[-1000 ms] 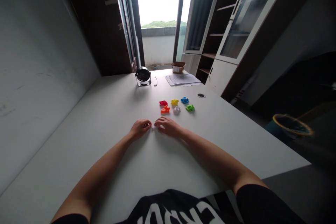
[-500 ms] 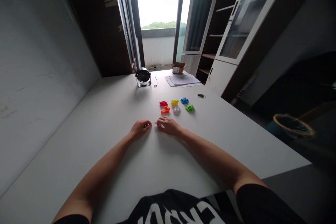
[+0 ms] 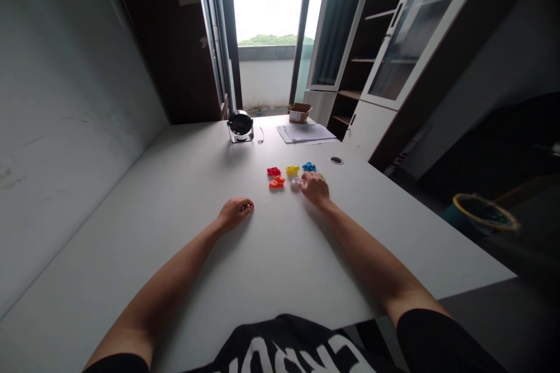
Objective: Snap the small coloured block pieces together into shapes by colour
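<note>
My right hand [image 3: 314, 187] is over the small white pile [image 3: 296, 183], its fingertips pinched together on a small white piece at the pile's right side; the piece's shape is too small to make out. Behind that hand a green pile [image 3: 323, 178] is mostly hidden. My left hand [image 3: 236, 212] rests on the table with fingers curled in, and nothing shows in them. Nearby lie small piles of plastic pieces: red [image 3: 273, 171], orange [image 3: 277, 182], yellow [image 3: 292, 170] and blue [image 3: 308, 166].
Farther back on the white table [image 3: 196, 163] stand a round black device on a stand [image 3: 240, 126], a stack of papers [image 3: 305, 133] and an open cardboard box [image 3: 300, 113]. A cable hole [image 3: 336, 160] is at the right. Beyond the right edge is a bin [image 3: 483, 213].
My right hand has moved right and away from me, from beside my left hand to the white pile, now covering much of the green one. My left hand has stayed in place.
</note>
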Motion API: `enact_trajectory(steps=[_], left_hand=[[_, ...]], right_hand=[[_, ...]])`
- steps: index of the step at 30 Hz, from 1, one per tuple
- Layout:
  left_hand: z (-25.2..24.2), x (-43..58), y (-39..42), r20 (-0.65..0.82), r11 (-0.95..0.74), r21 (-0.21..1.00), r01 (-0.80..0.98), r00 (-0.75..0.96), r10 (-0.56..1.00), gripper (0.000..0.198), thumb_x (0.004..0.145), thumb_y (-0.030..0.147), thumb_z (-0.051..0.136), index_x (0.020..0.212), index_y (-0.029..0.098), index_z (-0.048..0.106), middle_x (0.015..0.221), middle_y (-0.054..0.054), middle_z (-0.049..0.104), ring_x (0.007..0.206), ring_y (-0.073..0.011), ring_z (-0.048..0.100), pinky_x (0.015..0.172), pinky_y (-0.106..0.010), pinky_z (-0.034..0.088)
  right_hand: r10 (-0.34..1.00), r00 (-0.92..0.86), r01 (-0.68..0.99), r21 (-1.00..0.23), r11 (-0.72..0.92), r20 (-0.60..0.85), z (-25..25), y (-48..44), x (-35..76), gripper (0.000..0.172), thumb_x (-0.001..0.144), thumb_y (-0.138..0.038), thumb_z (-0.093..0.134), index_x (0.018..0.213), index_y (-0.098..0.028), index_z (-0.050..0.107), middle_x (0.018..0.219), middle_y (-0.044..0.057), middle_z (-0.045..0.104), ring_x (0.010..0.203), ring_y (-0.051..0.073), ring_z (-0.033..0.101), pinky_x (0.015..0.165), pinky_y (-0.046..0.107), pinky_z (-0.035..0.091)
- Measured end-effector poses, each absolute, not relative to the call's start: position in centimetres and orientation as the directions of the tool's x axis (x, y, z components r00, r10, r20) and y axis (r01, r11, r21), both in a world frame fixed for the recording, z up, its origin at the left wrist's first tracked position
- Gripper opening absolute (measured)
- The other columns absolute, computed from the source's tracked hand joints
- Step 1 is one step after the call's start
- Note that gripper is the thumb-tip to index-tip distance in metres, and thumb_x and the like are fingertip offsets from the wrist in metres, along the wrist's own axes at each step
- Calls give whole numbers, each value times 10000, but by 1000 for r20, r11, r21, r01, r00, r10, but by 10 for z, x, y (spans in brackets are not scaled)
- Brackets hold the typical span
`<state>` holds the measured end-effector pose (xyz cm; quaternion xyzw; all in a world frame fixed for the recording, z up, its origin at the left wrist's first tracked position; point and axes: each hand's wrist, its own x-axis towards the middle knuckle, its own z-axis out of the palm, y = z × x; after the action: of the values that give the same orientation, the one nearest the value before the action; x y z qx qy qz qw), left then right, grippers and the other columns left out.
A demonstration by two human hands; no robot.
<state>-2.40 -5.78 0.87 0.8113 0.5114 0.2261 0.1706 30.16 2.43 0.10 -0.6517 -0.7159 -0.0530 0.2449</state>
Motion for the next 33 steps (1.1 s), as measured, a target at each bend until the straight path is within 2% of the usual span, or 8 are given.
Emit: enact_trajectory(steps=[6, 11, 21, 27, 33], left_hand=[[9, -24, -58, 199, -430, 504, 749, 383, 902, 214, 873, 262, 528, 933, 235, 732, 824, -8, 708, 743, -151, 592, 658, -232, 401], [9, -24, -58, 197, -429, 501, 752, 383, 902, 214, 870, 257, 530, 932, 234, 733, 819, -9, 710, 743, -151, 597, 658, -233, 406], [8, -24, -58, 184, -412, 517, 750, 373, 909, 218, 866, 265, 524, 930, 238, 731, 818, -8, 704, 732, -148, 590, 651, -230, 401], [5, -25, -57, 203, -431, 509, 745, 383, 901, 215, 870, 270, 525, 933, 238, 728, 814, -7, 697, 726, -147, 586, 645, -232, 399], [2, -46, -44, 226, -396, 465, 792, 327, 918, 222, 891, 299, 510, 919, 230, 719, 855, -22, 700, 755, -159, 596, 699, -249, 426]], right_hand=[[934, 2, 975, -209, 77, 356, -5, 25, 303, 185, 893, -324, 541, 973, -188, 638, 1033, 133, 653, 981, 276, 529, 898, 386, 349], [932, 13, 977, -202, 65, 363, -4, 22, 299, 212, 868, -294, 559, 1046, -199, 624, 1028, 119, 664, 990, 276, 526, 897, 385, 335], [921, 15, 978, -197, 67, 389, -8, 22, 299, 216, 848, -271, 585, 1050, -208, 625, 1018, 103, 664, 975, 273, 527, 862, 372, 338], [893, -29, 969, -207, 135, 449, -5, 20, 296, 201, 871, -251, 549, 1046, -197, 633, 1058, 108, 660, 1004, 273, 526, 892, 381, 343], [853, -201, 906, -239, 348, 481, 9, 10, 279, 200, 914, -220, 488, 1019, -189, 655, 1085, 95, 659, 1067, 257, 529, 952, 366, 376]])
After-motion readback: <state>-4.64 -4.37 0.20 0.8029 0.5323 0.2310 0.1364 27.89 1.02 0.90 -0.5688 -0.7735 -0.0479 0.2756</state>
